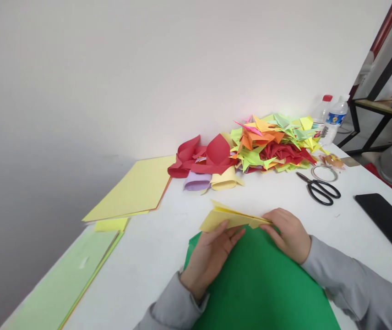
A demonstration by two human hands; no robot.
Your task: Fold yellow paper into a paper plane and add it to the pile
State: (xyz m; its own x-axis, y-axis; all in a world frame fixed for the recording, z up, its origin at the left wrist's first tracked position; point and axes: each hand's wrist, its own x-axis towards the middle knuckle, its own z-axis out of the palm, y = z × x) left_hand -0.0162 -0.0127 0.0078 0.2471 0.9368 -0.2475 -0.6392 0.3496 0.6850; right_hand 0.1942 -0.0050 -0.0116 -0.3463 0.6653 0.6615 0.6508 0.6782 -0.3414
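Note:
A folded piece of yellow paper [230, 217] is held between both hands, its layers parted a little at the upper left. My left hand [213, 252] supports it from below, thumb in front and fingers curled behind its lower edge. At its narrow right end, my right hand [285, 231] pinches the paper between thumb and fingers. Beneath both hands a large green sheet [264, 284] lies on the white table. The fingertips behind the yellow paper are partly hidden.
Scissors [319, 189] and a tape roll [324, 173] lie right, near a black phone-like slab [388, 224]. Behind are a colourful folded-paper pile [274, 142], red paper shapes [216, 156] and bottles [335, 120]. Yellow sheets [137, 188] and pale green sheets [68, 270] lie left.

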